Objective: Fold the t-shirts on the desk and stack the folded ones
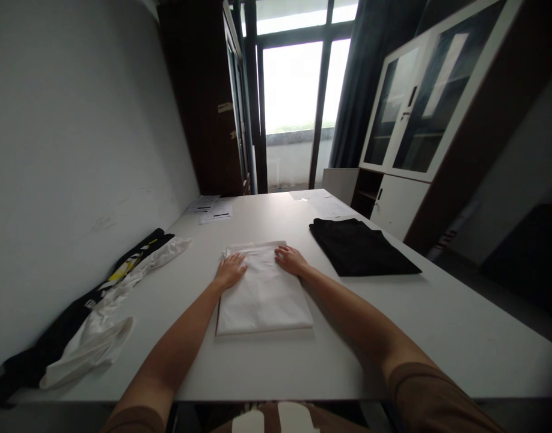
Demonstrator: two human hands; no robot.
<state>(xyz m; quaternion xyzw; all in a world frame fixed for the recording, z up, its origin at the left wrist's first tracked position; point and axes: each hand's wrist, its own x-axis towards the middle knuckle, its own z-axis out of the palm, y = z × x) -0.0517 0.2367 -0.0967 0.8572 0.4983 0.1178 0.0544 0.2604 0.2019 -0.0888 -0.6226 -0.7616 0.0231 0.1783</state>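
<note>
A folded white cloth [264, 300], perhaps a garment, lies flat in front of me as a neat rectangle. My left hand [231, 270] rests on its upper left part, palm down with the fingers stretched out. On the upper right edge lies my right hand [290, 259], its fingers spread over the fabric. Neither hand grips anything. To the right of the white cloth, apart from it, is a folded black cloth [361, 246].
The white table [258, 367] carries crumpled black and white clothes [100, 313] along the left wall. Paper sheets [215, 210] lie at the far left, and more papers [325, 204] at the far right. A glass-door cabinet [406, 114] stands at right, a dark wardrobe [199, 96] at back left.
</note>
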